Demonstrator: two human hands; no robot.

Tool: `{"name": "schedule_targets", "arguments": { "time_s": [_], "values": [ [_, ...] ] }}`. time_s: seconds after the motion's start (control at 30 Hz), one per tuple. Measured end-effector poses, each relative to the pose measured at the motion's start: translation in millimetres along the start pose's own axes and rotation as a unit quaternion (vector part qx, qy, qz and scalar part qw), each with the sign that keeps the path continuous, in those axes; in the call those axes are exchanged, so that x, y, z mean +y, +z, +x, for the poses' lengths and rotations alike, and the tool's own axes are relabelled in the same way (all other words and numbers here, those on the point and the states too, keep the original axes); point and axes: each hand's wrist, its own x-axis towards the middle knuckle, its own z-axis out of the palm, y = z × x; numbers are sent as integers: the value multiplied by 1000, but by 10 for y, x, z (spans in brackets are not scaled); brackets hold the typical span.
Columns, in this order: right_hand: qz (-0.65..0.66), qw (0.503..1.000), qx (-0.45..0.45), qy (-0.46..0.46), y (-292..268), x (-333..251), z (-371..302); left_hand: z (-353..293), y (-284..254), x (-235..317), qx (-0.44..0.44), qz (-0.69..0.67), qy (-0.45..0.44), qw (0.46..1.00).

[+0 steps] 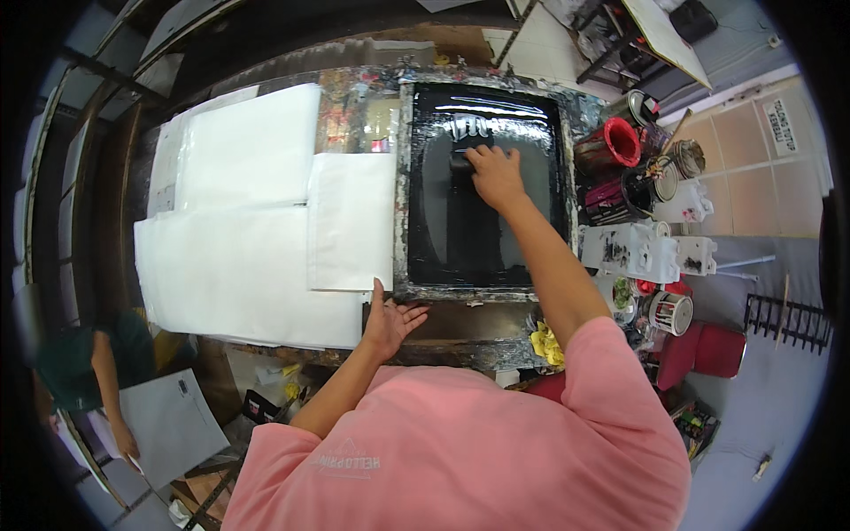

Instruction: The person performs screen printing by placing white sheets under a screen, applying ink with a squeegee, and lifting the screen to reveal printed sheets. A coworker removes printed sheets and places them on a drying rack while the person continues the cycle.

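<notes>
A screen-printing frame (402,190) with a paint-crusted edge lies on the worktable, its mesh coated in glossy black ink. Over the upper middle of the mesh, my right hand (498,175) is closed on a dark squeegee (459,162), mostly hidden by fingers and black ink. A darker band of ink runs down the mesh below it. My left hand (392,320) is open, fingers spread, palm turned up, at the frame's near-left corner. Close to its thumb is the lower edge of a white sheet (350,230), which lies against the frame's left side.
Stacks of white paper (257,274) cover the table's left part. Along the right stand a red-rimmed ink can (622,142), other cans and white containers (629,250). A yellow crumpled cloth (547,343) hangs at the near edge. At lower left, another person's arm (108,376) holds a pale sheet (173,429).
</notes>
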Motion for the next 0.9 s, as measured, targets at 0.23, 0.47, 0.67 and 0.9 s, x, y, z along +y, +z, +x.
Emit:
{"name": "schedule_targets", "arguments": {
  "time_s": [0.23, 0.47, 0.67, 0.9],
  "values": [
    [16, 989, -140, -37, -815, -602, -1412, -361, 163, -7, -43, 82, 86, 992],
    [25, 985, 165, -35, -1840, -908, -1466, -822, 525, 361, -208, 72, 270, 937],
    [-19, 949, 309, -56, -2406, -823, -880, -545, 397, 710, -8, 508, 476, 719],
    [-7, 956, 292, -32, -2724, -713, -571, -133, -743, 122, 332, 817, 293, 369]
  ]
}}
